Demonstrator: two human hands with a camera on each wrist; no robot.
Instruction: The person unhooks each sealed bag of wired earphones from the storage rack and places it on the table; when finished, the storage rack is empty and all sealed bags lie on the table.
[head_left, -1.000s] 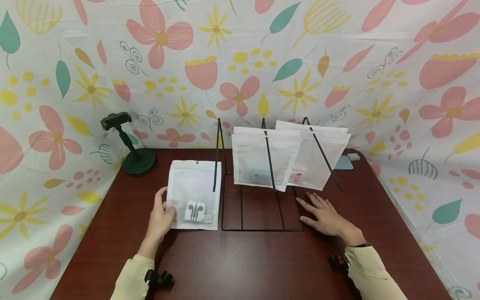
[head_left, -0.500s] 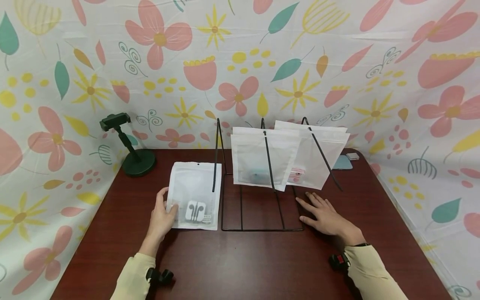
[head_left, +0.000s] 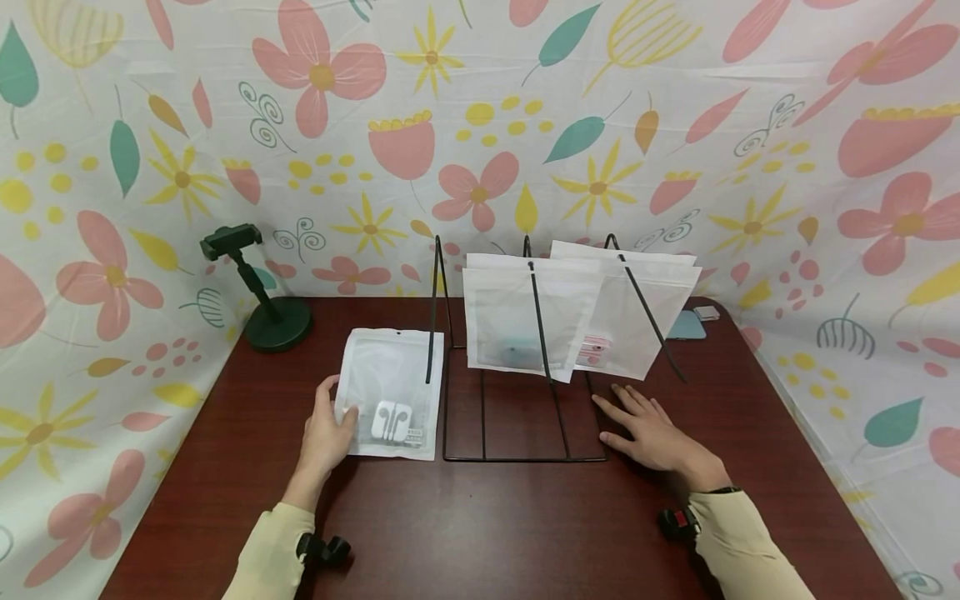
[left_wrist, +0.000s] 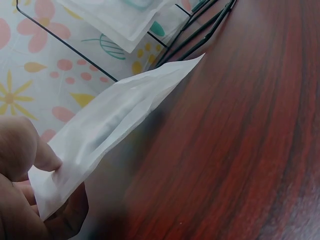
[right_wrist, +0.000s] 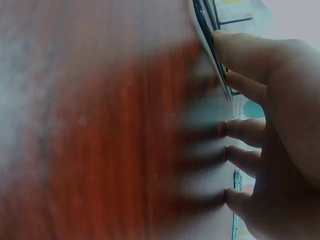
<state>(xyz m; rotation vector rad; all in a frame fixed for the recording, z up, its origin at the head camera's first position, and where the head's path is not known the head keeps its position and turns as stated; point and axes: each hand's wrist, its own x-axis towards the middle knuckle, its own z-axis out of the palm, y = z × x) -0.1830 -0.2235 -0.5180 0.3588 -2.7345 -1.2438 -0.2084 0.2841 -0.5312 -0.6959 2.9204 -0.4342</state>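
Note:
In the head view, a white zip pouch (head_left: 386, 392) with a picture of earphones and a small label stands left of the black wire rack (head_left: 525, 460). My left hand (head_left: 324, 433) pinches its lower left edge, thumb on the front and fingers behind. The left wrist view shows the pouch (left_wrist: 115, 115) tilted above the table, its lower corner between thumb and fingers. The rack's left hook rod crosses in front of the pouch's right side. My right hand (head_left: 660, 437) rests on the table with spread fingers, thumb and index fingertips at the rack's base wire.
On the middle hook hang white pouches (head_left: 502, 308), and more white pouches (head_left: 645, 308) hang on the right hook. A dark green stand (head_left: 277, 323) is at the back left. A light blue flat object (head_left: 687, 326) and a small white item (head_left: 707, 313) lie at the back right.
The left hand has shifted slightly to the right with the pouch. The pouch's top edge sits a little lower in view. The right hand has stayed in place.

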